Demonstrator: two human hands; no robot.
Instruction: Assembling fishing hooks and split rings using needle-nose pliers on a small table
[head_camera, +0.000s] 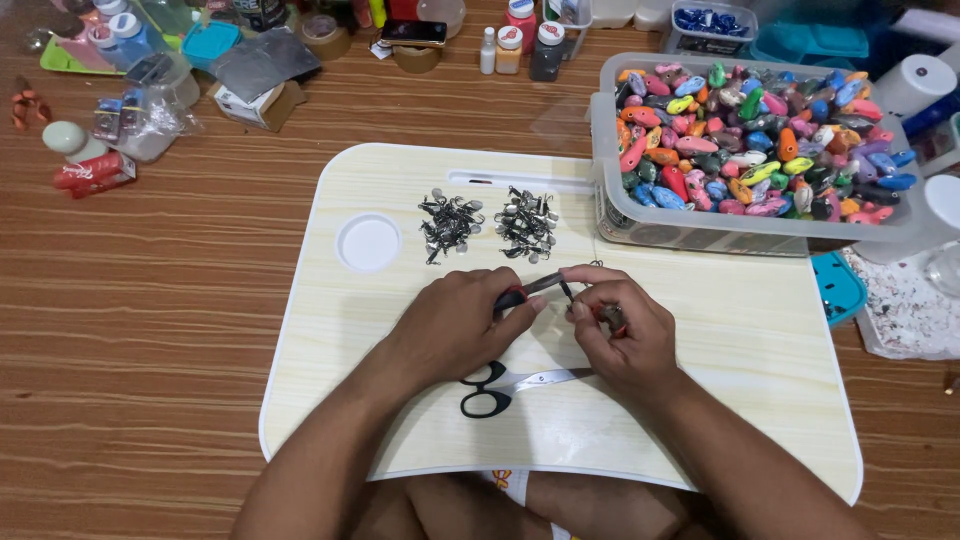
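Over the lap desk (700, 400), left hand (455, 325) gripping red-handled pliers (530, 291), right hand (625, 335) pinching a small lure (612, 317)

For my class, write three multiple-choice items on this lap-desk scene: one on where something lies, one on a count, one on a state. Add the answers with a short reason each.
1. Where do the scissors lie?
A. on the lap desk, under the hands
B. in the clear bin
C. on the floor at left

2. How many heaps of small metal clips lie on the desk?
A. one
B. two
C. four

3. What state is the clear bin of coloured lures in?
A. lidded
B. empty
C. open and nearly full

Answers: 1 A, the black handles show below the left hand and right hand. 2 B, two separate heaps sit side by side. 3 C, no lid covers it and the lures reach near its rim.
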